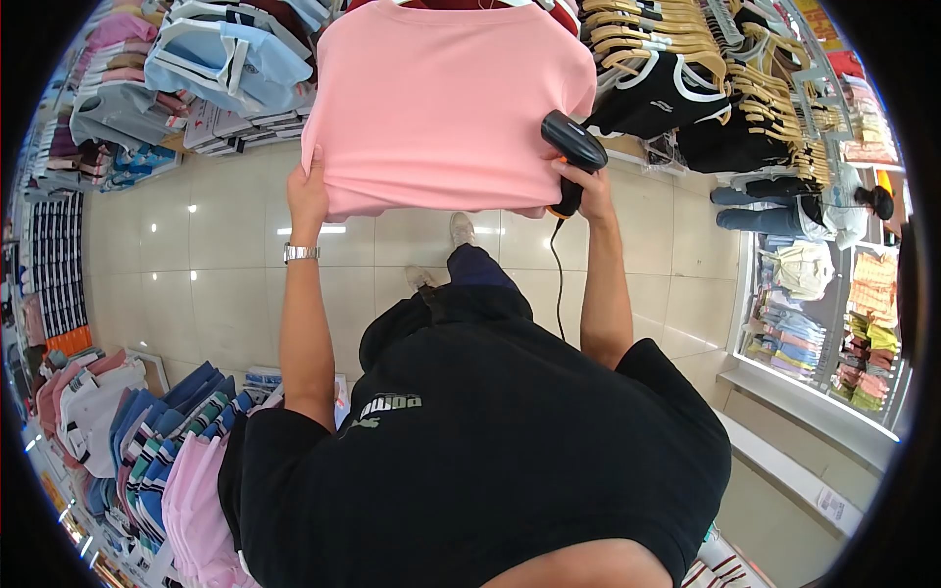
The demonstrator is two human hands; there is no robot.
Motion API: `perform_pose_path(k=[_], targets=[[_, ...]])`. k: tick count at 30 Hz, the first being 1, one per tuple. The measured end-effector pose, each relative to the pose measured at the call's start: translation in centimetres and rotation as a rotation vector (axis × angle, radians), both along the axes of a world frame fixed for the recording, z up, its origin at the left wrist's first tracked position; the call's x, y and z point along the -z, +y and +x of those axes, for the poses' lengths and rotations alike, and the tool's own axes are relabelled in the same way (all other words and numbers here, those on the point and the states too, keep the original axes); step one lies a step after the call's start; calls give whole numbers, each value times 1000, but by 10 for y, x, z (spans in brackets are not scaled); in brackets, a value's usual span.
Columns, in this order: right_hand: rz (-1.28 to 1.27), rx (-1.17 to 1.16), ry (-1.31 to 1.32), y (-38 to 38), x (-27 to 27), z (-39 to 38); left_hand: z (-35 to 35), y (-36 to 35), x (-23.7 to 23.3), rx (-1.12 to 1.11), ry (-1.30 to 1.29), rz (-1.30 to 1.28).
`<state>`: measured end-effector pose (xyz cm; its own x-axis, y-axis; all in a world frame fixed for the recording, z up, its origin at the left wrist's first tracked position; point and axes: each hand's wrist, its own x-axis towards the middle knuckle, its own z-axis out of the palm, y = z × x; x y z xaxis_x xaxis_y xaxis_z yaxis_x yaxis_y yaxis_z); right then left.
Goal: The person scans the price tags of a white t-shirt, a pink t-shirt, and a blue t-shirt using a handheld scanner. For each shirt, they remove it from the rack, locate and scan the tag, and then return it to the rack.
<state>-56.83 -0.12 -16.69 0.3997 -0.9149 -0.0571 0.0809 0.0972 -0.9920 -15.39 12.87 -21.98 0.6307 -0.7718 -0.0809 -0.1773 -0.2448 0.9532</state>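
We held a pink shirt [441,108] by its lower edge with our left grip [310,193].
In the head view, that grip pinched the cloth between thumb and fingers, while our right grip [592,188] was wrapped around a black handheld scanner [575,142]; whether it also pinched cloth, we could not tell. The shirt hung between and beyond both grips. The scanner's cable [559,279] trailed below our right grip, and black tops [637,108] hung beyond it, to its right.
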Motion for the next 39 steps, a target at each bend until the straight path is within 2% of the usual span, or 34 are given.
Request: perform_pose_path(k=[3, 6, 9, 11, 12, 15, 19, 22, 25, 28, 34, 37, 39], targets=[[32, -11, -37, 10, 4, 6, -9, 2, 1, 7, 92, 74], [117, -60, -146, 30, 10, 17, -32, 12, 6, 66, 231, -28], [207, -129, -202, 48, 21, 21, -32, 35, 25, 273, 526, 141], [367, -210, -221, 59, 27, 21, -41, 49, 47, 351, 523, 83], [349, -238, -201, 64, 29, 25, -45, 55, 53, 389, 522, 54], [427, -314, -240, 77, 44, 29, -65, 69, 32, 370, 560, 83], [470, -297, -253, 87, 37, 35, -55, 77, 34, 515, 457, 292], [398, -212, -214, 86, 44, 35, -54, 80, 26, 550, 419, 140], [401, -143, -254, 85, 45, 33, -50, 81, 21, 508, 402, 79], [428, -149, -188, 79, 41, 24, -42, 83, 19, 454, 341, 132], [455, -164, -111, 71, 39, 2, -33, 89, 24, 200, 748, -78], [436, -126, -89, 67, 31, 0, -22, 88, 21, 113, 681, -29], [370, -183, -47, 63, 25, -2, -16, 86, 24, 64, 643, -32]])
